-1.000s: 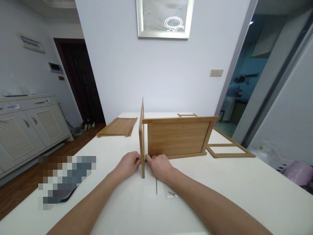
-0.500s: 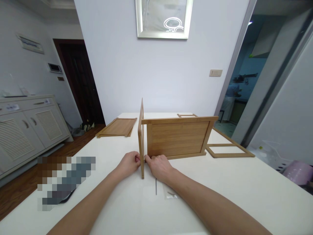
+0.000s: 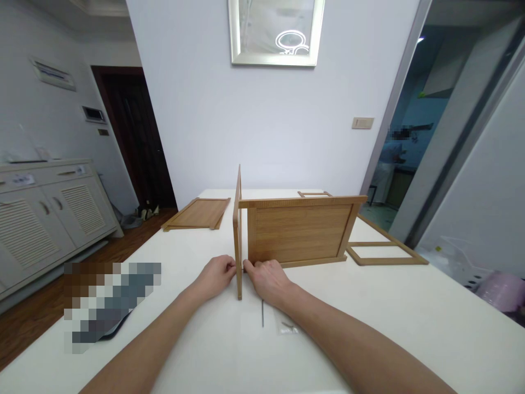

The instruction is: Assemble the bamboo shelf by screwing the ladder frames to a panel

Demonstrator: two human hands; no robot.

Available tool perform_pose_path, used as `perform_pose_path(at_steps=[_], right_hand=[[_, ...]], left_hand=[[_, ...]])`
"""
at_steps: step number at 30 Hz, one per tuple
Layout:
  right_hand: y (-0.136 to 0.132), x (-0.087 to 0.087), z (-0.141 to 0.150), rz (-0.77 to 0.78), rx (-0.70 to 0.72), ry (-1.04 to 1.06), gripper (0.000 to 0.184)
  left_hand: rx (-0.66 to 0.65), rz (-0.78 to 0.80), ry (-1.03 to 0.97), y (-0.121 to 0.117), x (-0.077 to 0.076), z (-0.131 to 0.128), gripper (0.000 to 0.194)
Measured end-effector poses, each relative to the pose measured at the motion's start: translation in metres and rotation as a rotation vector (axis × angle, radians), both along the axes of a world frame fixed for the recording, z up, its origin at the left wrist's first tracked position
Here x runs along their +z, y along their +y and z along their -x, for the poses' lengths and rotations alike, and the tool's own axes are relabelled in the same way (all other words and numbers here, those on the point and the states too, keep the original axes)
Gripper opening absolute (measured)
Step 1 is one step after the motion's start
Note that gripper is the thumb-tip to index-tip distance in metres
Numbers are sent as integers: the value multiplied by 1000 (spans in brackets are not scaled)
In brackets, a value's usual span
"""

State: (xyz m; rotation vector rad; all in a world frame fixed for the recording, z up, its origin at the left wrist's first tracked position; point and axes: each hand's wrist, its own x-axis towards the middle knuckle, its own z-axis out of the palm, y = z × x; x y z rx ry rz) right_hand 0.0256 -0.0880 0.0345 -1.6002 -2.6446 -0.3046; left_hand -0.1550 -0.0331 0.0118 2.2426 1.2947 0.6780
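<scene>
An upright wooden frame [image 3: 238, 235] stands edge-on to me, with a wooden panel [image 3: 301, 232] meeting it from the right, also on edge. My left hand [image 3: 217, 274] is closed at the frame's left face, low down; whatever its fingertips pinch is hidden. On the other side, my right hand [image 3: 268, 279] grips the panel's bottom corner, thumb toward the joint with the frame. A thin metal rod [image 3: 263, 313] lies just in front of my right hand. Beside it, partly under my right forearm, is a small clear bag [image 3: 288, 328] with small pieces inside.
Another wooden panel [image 3: 200, 212] lies flat at the table's back left. An open wooden frame [image 3: 383, 262] rests flat at right. A blurred-out dark object [image 3: 117, 306] lies at the white table's [image 3: 197, 350] left edge. A person [image 3: 389, 158] stands in the far doorway.
Almost nothing differs. The whole view has shifted very slightly, and both hands stay at the joint between the frame and the panel.
</scene>
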Motion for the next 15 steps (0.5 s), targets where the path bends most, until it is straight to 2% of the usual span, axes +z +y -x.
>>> perform_pose_path(at_steps=[9, 15], right_hand=[[0, 0, 0, 5, -5, -12, 27], [0, 0, 0, -6, 5, -9, 26]], left_hand=[[51, 31, -12, -2, 0, -4, 11], [1, 7, -5, -2, 2, -1, 14]])
